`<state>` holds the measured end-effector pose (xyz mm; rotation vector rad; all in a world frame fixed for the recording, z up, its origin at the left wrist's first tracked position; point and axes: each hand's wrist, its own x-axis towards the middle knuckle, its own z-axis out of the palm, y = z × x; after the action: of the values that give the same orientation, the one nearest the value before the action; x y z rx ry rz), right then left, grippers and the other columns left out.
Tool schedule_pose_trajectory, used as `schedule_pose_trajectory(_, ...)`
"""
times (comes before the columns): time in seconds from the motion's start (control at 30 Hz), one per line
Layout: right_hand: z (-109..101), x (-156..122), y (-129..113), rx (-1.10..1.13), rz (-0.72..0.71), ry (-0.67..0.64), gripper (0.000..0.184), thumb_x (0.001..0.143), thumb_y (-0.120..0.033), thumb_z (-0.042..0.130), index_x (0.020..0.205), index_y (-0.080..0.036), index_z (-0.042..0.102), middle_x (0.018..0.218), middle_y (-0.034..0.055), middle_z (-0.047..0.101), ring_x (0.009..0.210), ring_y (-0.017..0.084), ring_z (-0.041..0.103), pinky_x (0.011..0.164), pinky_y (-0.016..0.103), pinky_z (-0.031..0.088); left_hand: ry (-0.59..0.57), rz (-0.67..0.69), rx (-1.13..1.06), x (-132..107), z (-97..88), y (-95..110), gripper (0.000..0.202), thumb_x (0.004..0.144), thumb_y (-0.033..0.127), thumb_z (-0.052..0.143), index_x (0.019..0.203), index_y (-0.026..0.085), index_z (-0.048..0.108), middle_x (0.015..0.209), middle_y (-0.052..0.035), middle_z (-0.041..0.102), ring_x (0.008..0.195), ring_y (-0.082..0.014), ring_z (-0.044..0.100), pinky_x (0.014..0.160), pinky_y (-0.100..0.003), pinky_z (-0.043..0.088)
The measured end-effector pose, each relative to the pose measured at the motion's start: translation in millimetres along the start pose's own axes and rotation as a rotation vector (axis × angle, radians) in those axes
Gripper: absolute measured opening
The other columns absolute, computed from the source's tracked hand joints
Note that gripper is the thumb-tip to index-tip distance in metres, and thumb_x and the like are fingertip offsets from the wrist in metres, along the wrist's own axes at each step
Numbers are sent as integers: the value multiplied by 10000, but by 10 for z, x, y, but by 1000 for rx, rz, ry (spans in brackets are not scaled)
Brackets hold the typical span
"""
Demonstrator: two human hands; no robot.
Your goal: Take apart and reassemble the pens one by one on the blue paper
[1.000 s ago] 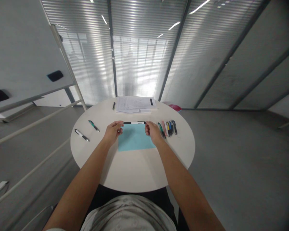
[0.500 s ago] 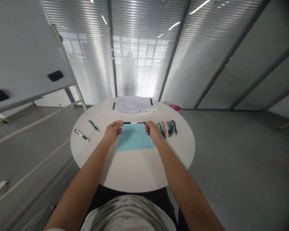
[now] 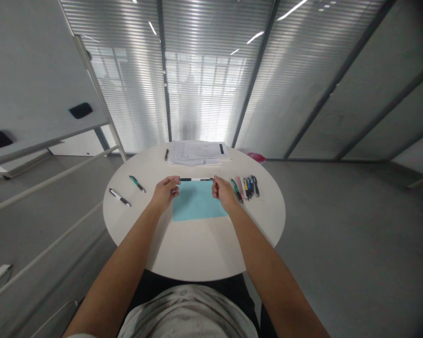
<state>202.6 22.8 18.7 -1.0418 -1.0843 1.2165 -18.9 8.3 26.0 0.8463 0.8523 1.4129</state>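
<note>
A black-and-white pen is stretched level between my two hands, over the far edge of a light blue sheet. My left hand pinches its left end with thumb and fingertips. At the other end, my right hand closes on the pen's dark tip, and its fingers partly hide that end. The blue sheet lies on the white round table, its right side partly covered by my right hand and wrist.
Several pens lie side by side right of my right hand. On the left rest a green pen and a white-and-black pen. Printed papers and a dark pen sit at the back. A whiteboard stands left.
My right hand has shifted very slightly to the right along the pen's end. The left hand and the sheet look unmoved.
</note>
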Motion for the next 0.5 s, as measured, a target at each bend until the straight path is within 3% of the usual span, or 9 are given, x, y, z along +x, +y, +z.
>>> schedule_pose_trajectory(0.5, 9, -6, -21, 14, -13, 3, 222, 721, -378, 578, 639, -198, 478, 450, -69, 421, 353, 60, 350, 332, 192, 237, 16, -30, 15, 8, -4, 0, 357, 615, 304, 807, 898, 138, 668, 751, -4, 589, 522, -50, 501, 467, -196, 396)
